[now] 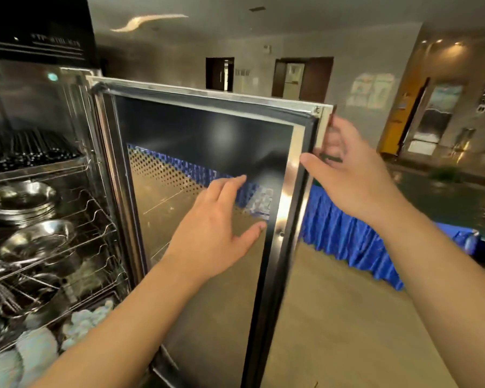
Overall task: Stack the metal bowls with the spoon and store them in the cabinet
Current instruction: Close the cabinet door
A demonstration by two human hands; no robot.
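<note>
The cabinet (39,113) stands at the left with its glass door (202,141) swung out toward me. Stacked metal bowls (23,203) sit on a wire shelf inside, with another metal bowl (39,239) on the rack below. No spoon can be made out clearly. My left hand (216,228) lies flat with fingers spread against the inner glass of the door. My right hand (347,175) wraps around the door's outer edge near the top, thumb on the inner frame and fingers behind it.
Wire racks (101,219) hold more metalware and pale dishes (39,348) lower down. A table with a blue skirt (347,236) stands behind the door at the right. Tan floor (347,317) stretches beyond the door.
</note>
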